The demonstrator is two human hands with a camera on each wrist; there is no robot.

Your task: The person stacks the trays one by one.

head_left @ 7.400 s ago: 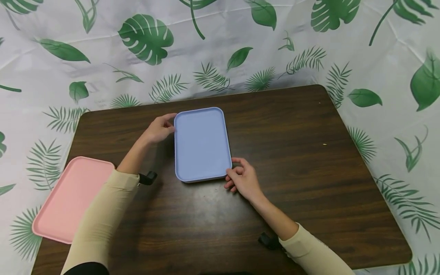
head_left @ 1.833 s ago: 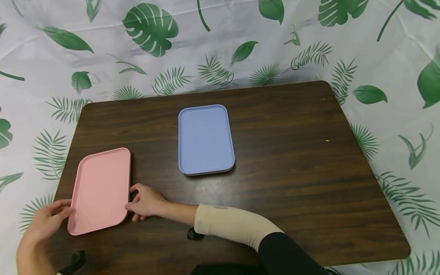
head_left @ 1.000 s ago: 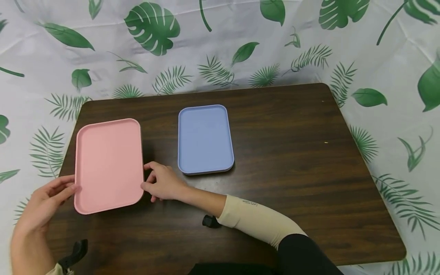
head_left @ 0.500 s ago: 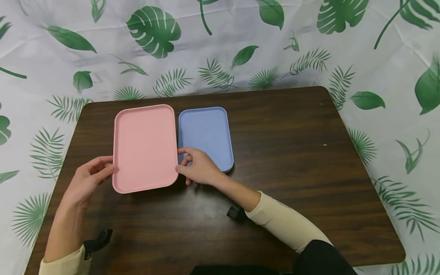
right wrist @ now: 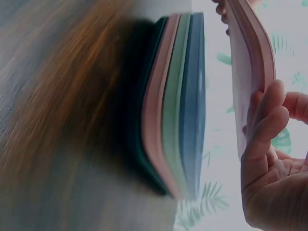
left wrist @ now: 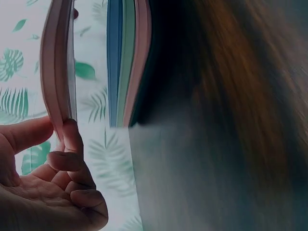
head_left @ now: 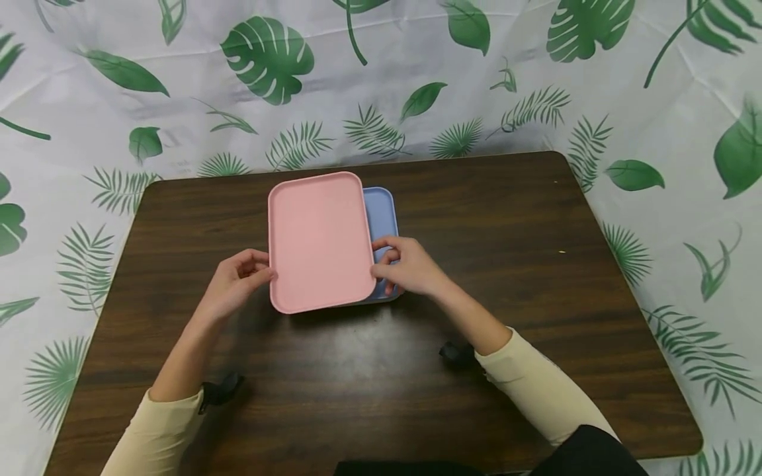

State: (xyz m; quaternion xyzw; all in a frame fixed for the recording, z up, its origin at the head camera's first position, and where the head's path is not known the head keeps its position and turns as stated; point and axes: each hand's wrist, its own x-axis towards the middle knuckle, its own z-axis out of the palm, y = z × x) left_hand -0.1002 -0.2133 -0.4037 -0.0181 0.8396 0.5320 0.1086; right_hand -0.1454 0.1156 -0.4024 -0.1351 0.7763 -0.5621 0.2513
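Held in the air between both hands is a pink tray (head_left: 321, 244), which covers the left part of a blue tray (head_left: 380, 215) in the head view. My left hand (head_left: 238, 281) pinches its left edge between thumb and fingers. On the opposite side, my right hand (head_left: 412, 268) pinches the right edge. From the right wrist view, the blue tray (right wrist: 192, 106) tops a stack, with a green tray (right wrist: 174, 106) and another pink tray (right wrist: 155, 106) below it. A dark layer lies at the bottom. A visible gap separates the held pink tray (left wrist: 57, 72) from the stack.
The stack stands on a dark wood-grain table (head_left: 506, 297), near its back edge. Behind the table hangs a white cloth (head_left: 369, 86) with green leaf prints. A tiny pale speck (head_left: 562, 251) lies on the right side of the table.
Both hands were at the blue tray, then took hold of the pink tray at the table's left. They have lifted it and carried it rightward, partly over the stack, which stays in place.
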